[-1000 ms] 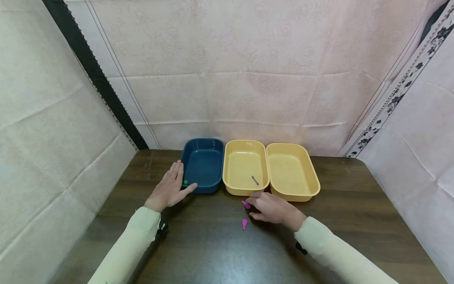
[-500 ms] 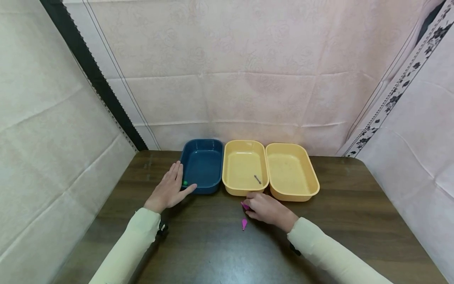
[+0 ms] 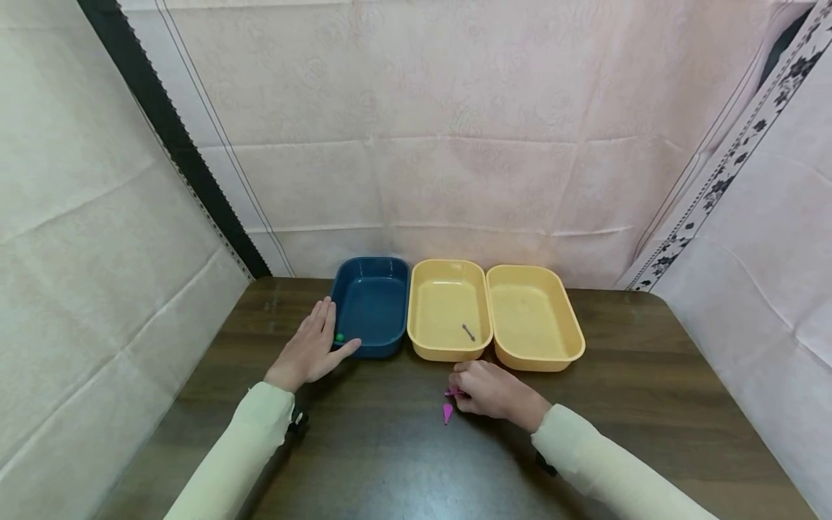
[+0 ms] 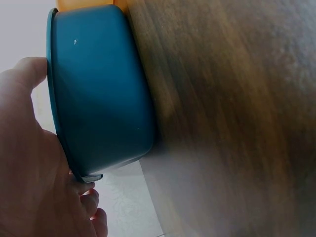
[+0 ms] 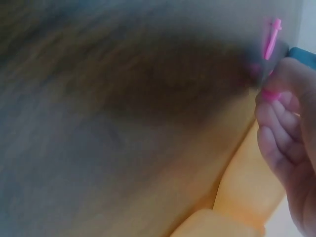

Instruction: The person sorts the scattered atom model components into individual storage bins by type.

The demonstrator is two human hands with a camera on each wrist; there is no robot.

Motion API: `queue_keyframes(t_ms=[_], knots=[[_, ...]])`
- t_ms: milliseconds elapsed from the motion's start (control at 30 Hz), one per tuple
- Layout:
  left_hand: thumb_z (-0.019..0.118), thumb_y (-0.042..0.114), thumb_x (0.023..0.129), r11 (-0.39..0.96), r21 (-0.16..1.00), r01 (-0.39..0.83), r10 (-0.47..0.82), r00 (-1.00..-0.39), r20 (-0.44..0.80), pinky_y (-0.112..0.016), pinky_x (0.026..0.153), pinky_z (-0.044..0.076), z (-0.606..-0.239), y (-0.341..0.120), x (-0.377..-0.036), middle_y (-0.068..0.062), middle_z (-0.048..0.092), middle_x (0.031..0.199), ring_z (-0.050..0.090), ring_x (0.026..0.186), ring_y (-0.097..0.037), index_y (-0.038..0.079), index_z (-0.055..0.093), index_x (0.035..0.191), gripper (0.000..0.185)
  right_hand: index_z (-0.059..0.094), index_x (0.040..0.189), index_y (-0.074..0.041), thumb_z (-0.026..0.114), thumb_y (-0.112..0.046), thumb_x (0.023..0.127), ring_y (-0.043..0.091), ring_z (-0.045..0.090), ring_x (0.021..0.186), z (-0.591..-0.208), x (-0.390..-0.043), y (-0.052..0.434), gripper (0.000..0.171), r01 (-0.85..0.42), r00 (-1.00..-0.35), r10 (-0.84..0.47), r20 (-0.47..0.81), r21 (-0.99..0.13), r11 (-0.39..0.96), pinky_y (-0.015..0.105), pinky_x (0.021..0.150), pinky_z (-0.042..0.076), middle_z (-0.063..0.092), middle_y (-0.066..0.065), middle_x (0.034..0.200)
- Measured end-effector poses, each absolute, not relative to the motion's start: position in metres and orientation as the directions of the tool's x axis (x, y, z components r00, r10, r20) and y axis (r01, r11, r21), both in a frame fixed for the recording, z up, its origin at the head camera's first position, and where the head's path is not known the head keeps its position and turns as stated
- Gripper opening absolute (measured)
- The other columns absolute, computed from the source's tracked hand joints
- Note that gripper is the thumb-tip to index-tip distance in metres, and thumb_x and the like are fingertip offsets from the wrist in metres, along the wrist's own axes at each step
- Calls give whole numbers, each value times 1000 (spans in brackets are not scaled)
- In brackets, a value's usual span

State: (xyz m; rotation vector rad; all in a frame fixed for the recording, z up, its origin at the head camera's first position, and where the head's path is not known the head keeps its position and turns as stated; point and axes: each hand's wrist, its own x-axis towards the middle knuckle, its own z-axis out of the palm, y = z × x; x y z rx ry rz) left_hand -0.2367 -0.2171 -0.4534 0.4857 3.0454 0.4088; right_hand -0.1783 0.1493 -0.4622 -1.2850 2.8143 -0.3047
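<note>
My left hand (image 3: 323,331) lies flat on the table with straight fingers, touching the front left corner of a blue tray (image 3: 372,303). In the left wrist view the thumb and palm (image 4: 24,163) rest against the blue tray's wall (image 4: 98,89). A small green piece (image 3: 339,336) lies inside that corner. My right hand (image 3: 463,391) has curled fingers and pinches a small pink piece (image 3: 451,393) low over the table. A second pink piece (image 3: 447,412) lies just beside it; the right wrist view shows that loose pink piece (image 5: 270,38) past the fingers (image 5: 276,118).
Two yellow trays stand in a row right of the blue one; the middle tray (image 3: 448,350) holds a small metal screw (image 3: 468,331), the right tray (image 3: 536,361) looks bare. Fabric walls close in the dark wooden table (image 3: 390,462) at the back and both sides.
My right hand has drawn back from the middle yellow tray toward me, bringing the pink piece down next to the second one. The left hand has stayed put.
</note>
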Motion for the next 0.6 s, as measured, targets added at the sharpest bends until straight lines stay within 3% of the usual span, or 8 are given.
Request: queue_keyframes(t_ms=[133,600], knots=[[39,76,101,917,264,300,308,-951,11,-62,132,17,-452,-217,-236,-24,3,178,6,165,-46,-5,7,167,110,69,82,-15,77,-9,89,0,44,68,-456,-176,156,12,-777,-621,-780,79,-185,601,13,59,41,61,-4,80],[39,75,102,916,261,305,316,-949,-2,-62,132,15,-454,-217,-238,-25,1,177,6,164,-47,-7,6,167,109,70,83,-16,79,-11,87,-2,48,70,-424,-174,185,12,-793,-607,-787,107,-146,592,13,61,45,62,-8,80]])
